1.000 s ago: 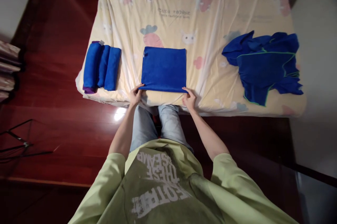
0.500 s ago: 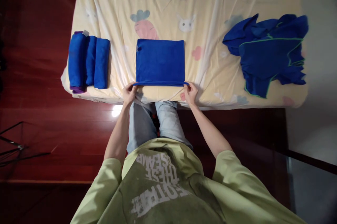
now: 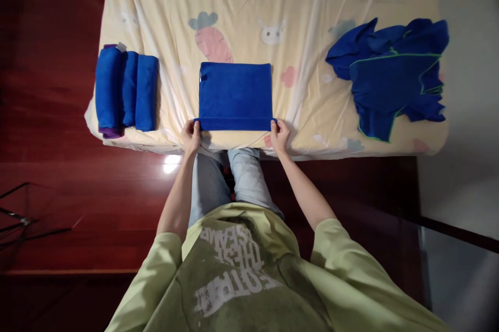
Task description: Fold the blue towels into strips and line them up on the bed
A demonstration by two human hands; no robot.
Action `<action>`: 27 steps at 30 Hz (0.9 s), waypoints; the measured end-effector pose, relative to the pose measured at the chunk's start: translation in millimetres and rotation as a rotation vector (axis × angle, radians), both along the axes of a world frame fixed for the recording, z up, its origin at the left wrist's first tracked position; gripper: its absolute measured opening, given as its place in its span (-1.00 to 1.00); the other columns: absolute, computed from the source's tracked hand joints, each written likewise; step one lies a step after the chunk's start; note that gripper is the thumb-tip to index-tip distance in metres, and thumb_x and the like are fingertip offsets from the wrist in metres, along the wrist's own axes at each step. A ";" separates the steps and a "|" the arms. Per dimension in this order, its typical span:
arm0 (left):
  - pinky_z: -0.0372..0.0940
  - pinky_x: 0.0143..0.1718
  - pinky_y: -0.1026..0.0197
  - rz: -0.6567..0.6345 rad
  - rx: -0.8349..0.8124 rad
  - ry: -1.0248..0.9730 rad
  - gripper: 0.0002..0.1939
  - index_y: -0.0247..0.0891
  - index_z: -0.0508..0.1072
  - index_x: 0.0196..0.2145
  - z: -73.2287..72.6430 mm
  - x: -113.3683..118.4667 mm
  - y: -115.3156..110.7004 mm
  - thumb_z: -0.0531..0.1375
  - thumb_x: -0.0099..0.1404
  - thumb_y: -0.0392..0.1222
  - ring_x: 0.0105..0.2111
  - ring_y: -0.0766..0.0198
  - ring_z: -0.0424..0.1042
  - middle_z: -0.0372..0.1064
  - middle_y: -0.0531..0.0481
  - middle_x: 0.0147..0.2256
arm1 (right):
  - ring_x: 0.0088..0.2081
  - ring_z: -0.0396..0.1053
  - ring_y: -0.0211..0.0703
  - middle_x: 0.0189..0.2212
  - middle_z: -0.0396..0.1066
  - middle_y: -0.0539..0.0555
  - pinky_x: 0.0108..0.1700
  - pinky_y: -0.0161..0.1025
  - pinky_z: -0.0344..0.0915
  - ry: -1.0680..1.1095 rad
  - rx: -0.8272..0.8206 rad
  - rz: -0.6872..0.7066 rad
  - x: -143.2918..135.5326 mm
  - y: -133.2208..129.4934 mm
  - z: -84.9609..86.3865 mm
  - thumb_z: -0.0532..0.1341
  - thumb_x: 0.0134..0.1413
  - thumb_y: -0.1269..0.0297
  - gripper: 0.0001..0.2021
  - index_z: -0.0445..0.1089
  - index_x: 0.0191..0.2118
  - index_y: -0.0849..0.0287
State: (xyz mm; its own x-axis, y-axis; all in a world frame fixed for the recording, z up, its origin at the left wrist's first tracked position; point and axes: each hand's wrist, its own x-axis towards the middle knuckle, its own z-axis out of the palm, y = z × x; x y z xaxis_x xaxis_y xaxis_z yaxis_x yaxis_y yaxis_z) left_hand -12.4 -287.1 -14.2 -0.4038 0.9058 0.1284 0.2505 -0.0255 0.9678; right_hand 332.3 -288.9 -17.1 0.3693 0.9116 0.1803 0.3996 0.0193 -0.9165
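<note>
Blue cloth (image 3: pixel 235 90), hands (image 3: pixel 191 137) (image 3: pixel 279 137) apart, pinching near corners

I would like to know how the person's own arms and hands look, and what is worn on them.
Both forearms are bare below short, loose, light yellow-green sleeves. The left hand and right hand wear no gloves, and no watch or bracelet shows.

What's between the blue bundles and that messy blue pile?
In the head view, a blue cloth lies on the sheet, near edge folded, held by the left hand and right hand.
</note>
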 end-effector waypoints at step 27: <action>0.34 -0.19 0.20 0.143 0.012 0.148 -0.77 -0.22 0.56 -0.25 4.7 18.0 -7.2 0.28 0.36 0.00 -0.37 0.28 0.38 0.45 -0.01 -0.34 | -0.49 0.46 -0.15 -0.48 0.42 0.04 -0.44 -0.25 0.40 0.029 -0.079 -0.004 -16.5 -5.1 15.2 0.11 0.30 -0.25 -0.46 0.47 -0.09 0.19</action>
